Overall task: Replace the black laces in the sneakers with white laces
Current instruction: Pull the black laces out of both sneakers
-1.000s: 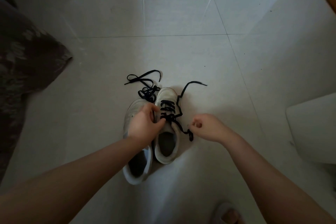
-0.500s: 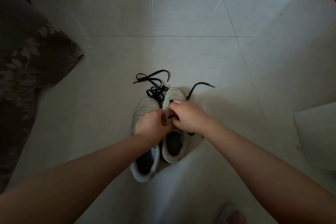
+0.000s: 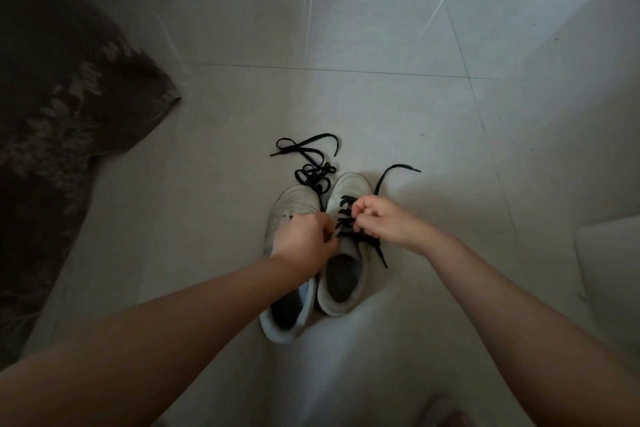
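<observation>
I look down on a pale tiled floor (image 3: 381, 107) in dim light, with a dark patterned fabric (image 3: 62, 107) filling the left edge and a pale rounded object (image 3: 609, 263) at the right edge. Two white sneakers sit side by side in the middle, toes pointing away from me. The left sneaker (image 3: 294, 204) has no lace in it; a loose black lace (image 3: 308, 163) lies tangled on the floor just past its toe. The right sneaker (image 3: 346, 274) is still threaded with a black lace (image 3: 346, 211), one end trailing off past the toe to the right and another end hanging down its right side. My left hand (image 3: 304, 243) rests over the left sneaker, fingers curled against the inner edge of the right sneaker's lacing. My right hand (image 3: 384, 222) is pinched closed on the threaded black lace at the eyelets. The two hands are close together, nearly touching over the lacing.
</observation>
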